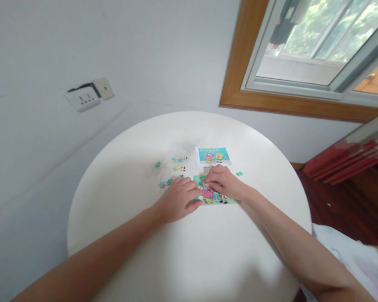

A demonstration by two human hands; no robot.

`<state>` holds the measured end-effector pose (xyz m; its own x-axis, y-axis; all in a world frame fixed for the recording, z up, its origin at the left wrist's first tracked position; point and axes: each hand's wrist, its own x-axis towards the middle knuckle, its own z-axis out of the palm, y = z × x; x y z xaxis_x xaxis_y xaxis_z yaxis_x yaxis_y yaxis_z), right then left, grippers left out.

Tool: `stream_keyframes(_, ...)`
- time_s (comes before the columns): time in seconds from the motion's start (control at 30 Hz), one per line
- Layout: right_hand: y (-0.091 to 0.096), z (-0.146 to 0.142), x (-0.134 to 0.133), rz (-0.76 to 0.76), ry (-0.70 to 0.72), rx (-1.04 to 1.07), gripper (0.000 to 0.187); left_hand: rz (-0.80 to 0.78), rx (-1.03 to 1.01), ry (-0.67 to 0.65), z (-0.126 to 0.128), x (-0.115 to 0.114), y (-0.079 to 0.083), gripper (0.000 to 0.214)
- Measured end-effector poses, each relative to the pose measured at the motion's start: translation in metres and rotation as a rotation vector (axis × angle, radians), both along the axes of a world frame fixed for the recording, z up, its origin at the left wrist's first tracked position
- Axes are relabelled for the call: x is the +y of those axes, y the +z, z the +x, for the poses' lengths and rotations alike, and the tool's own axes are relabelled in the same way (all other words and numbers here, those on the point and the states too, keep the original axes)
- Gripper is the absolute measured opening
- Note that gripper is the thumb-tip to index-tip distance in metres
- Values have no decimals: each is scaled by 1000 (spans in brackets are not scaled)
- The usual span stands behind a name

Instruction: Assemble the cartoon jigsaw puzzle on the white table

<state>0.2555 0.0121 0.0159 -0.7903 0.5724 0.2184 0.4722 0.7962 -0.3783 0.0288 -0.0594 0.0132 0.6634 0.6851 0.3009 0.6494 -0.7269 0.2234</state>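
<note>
A partly built cartoon jigsaw puzzle lies flat near the middle of a round white table. My left hand rests palm down at the puzzle's left edge, fingers stretched toward it. My right hand lies over the puzzle's upper right part, fingers curled down and pressing on the pieces. A small reference picture card with the same cartoon figures sits just beyond the puzzle. Several loose pieces lie scattered to the left of the card, and one loose piece lies to the right of my right hand.
The table stands against a white wall with a wall socket at upper left. A wood-framed window is at upper right. A red-brown floor and furniture lie to the right of the table.
</note>
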Motion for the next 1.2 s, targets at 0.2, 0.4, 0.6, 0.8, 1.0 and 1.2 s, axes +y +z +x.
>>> stream_keyframes(0.2,2,-2,-3,26,-43,-43,17,-8,36,-10,1,-1,3,17)
stream_keyframes(0.4,8,-5,-8,147,-79,-119,16,-12,18,-8,2,-1,4,17)
stream_keyframes(0.6,7,-6,-10,223,-84,-195,19,-5,6,-10,2,0,2,17)
stream_keyframes(0.8,6,-5,-9,222,-98,-170,20,-1,14,-10,2,-1,2,18)
stream_keyframes(1.0,20,4,-15,135,-64,-92,25,-8,19,-11,2,0,3,18)
stream_keyframes(1.2,28,5,-23,80,-22,-111,26,-16,20,-13,2,0,4,19)
